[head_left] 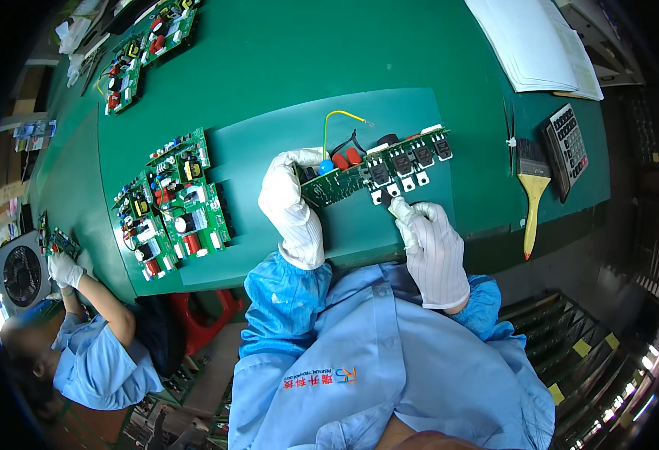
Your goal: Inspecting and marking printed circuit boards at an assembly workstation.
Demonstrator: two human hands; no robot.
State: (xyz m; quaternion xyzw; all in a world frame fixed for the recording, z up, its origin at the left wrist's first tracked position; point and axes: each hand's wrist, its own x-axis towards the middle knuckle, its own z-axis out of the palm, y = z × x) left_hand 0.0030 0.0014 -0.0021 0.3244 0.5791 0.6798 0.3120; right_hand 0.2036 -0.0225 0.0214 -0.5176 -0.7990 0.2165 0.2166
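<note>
Green circuit board (374,176), two gloved hands (292,206)

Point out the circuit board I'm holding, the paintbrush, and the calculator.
circuit board (389,169), head view, on its green middle.
paintbrush (533,196), head view, on the yellow handle's upper end.
calculator (568,147), head view, on its keypad.

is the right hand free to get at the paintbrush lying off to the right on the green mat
Probably yes. The paintbrush lies in the open on the green mat, nothing between it and the right hand. But that hand is at the circuit board held by the left hand.
</note>
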